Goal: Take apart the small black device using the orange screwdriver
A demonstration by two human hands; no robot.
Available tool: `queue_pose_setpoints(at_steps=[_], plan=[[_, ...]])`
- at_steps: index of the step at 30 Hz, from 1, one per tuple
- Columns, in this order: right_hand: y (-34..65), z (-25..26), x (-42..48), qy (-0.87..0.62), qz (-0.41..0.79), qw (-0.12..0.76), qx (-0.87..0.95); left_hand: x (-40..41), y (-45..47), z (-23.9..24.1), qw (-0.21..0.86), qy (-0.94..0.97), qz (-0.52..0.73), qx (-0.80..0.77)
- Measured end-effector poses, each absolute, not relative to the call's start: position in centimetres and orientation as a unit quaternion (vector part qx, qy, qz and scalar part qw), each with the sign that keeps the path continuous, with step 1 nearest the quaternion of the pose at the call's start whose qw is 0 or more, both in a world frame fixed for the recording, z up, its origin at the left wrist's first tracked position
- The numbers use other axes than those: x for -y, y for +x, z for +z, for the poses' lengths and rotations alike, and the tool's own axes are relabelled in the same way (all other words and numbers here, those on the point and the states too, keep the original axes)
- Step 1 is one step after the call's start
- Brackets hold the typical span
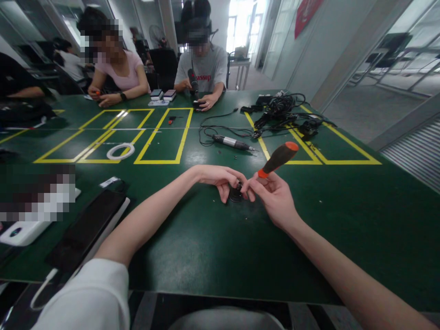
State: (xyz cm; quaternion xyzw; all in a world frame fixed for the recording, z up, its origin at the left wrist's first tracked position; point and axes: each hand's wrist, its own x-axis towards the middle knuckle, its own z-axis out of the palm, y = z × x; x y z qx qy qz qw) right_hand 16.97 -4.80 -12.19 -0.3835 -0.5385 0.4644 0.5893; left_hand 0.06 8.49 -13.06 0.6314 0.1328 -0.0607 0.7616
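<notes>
My right hand (275,195) is closed round a screwdriver with a black and orange handle (279,158). The handle leans up to the right, and its shaft is hidden by my fingers. Beside it, my left hand (223,178) is curled over a small dark round part (236,195) on the green table, its fingers closed about the part's upper end. The fingertips of both hands meet at that part. What exactly the part is, I cannot make out.
An electric screwdriver (232,141) with a cord lies beyond my hands. Tangled black cables (282,110) are heaped at the back right. A white tape roll (120,151) and a black phone-like device (91,224) lie to the left. Two people sit across the green table (192,256).
</notes>
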Motion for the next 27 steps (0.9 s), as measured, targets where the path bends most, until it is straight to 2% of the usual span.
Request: queue_pose_setpoints(at_steps=[6, 13, 21, 27], plan=[[17.2, -11.9, 4.8, -0.403, 0.429, 0.571, 0.573, -8.6, 0.1, -12.8, 0.781, 0.608, -0.048, -0.133], [17.3, -11.8, 5.0, -0.382, 0.459, 0.584, 0.55, -8.0, 0.1, -11.9, 0.781, 0.606, -0.04, -0.146], [17.1, -11.3, 5.2, -0.415, 0.399, 0.597, 0.559, -7.8, 0.2, -11.0, 0.773, 0.618, -0.033, -0.142], [17.1, -11.5, 5.2, -0.394, 0.427, 0.607, 0.543, -8.1, 0.0, -11.6, 0.777, 0.614, -0.032, -0.134]])
